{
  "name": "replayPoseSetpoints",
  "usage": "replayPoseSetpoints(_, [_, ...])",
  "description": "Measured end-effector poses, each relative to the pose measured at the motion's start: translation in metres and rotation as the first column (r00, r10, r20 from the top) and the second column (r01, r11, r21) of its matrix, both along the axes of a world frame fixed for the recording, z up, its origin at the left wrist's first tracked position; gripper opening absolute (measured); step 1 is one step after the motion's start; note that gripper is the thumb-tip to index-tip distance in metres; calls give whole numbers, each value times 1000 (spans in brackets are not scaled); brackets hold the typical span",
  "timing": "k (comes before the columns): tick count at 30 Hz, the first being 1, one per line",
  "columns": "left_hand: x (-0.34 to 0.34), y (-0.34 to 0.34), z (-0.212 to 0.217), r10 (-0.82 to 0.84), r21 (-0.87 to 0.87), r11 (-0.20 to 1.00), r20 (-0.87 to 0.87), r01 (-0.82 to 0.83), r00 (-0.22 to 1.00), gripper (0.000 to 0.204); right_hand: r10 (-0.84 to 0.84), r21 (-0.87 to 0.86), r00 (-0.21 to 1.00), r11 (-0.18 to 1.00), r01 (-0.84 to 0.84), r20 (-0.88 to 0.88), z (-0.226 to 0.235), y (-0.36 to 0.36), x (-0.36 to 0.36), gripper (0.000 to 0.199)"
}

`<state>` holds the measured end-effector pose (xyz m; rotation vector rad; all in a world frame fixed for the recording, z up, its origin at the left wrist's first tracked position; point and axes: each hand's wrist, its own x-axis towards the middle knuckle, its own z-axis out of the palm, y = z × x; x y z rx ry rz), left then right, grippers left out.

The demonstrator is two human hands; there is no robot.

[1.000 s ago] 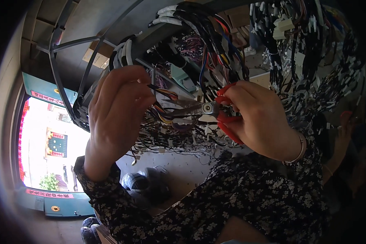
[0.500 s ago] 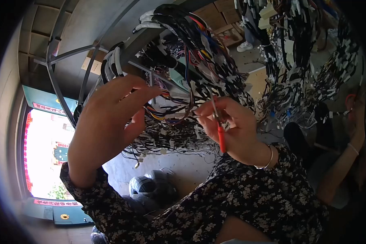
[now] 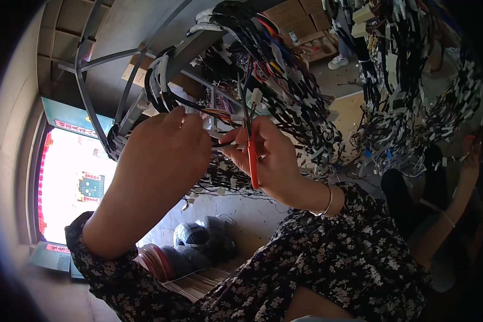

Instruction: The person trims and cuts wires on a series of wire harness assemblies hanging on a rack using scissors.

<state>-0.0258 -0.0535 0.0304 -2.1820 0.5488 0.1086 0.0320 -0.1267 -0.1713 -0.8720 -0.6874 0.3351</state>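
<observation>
I note cable bundles point(image 3: 303, 102) crowding right of the red-handled cutters point(image 3: 253, 161), wrapped rolls point(image 3: 190, 235) below-left. Right hand point(image 3: 276, 166): fingers clasping cutters. Left hand point(image 3: 163, 161): fingers curled, hold hidden, cannot tell.

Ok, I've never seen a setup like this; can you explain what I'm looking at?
No robot here: these are a person's bare hands, seen by a fisheye camera on their head, looking down, so straight edges bend. The right hand holds a red-handled tool, its metal end pointing up. The left hand is closed beside coloured wires; whatever it holds is hidden. Bundles of wires hang ahead. Below the hands sit dark rounded rolls. Far right is another person's hand.
</observation>
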Motion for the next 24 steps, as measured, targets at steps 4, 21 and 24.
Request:
replayPoseSetpoints(4, [9, -9, -14, -149, 224, 964, 0, 146, 989, 8, -81, 99, 994, 991, 89, -78, 0, -2, -8, 30])
replayPoseSetpoints(21, [-31, 17, -127, 566, -664, -617, -1, 423, 824, 20, -291, 137, 930, 954, 266, 223, 25, -33, 1, 20])
replayPoseSetpoints(24, [-25, 14, -144, 528, -493, -727, 43, 477, 848, 22, -379, 76, 828, 921, 383, 414, 56, -39, 11, 19])
